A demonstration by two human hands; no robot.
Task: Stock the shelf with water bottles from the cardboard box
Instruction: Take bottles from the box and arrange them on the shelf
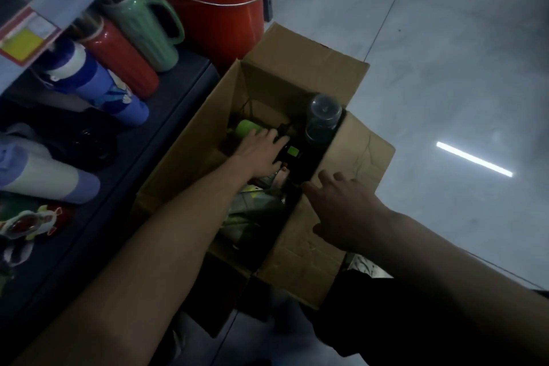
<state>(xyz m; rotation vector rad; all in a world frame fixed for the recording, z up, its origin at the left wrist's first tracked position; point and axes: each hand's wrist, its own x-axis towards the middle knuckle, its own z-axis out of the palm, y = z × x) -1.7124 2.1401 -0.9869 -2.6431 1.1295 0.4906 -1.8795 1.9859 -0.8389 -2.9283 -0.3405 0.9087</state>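
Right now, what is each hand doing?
Left hand: on a dark bottle in the box; grip cannot be told.
Right hand: open, holding nothing.

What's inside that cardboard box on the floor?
A clear-capped bottle stands at the right wall; a green bottle and a dark labelled bottle lie by the left hand. Arm and shadow obscure the rest.

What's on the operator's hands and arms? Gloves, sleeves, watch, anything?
Left hand and right hand are bare: no gloves, rings or watch. Left forearm and right forearm are uncovered to the frame edge; a dark hem may show on the right arm at the border, too dim to confirm.
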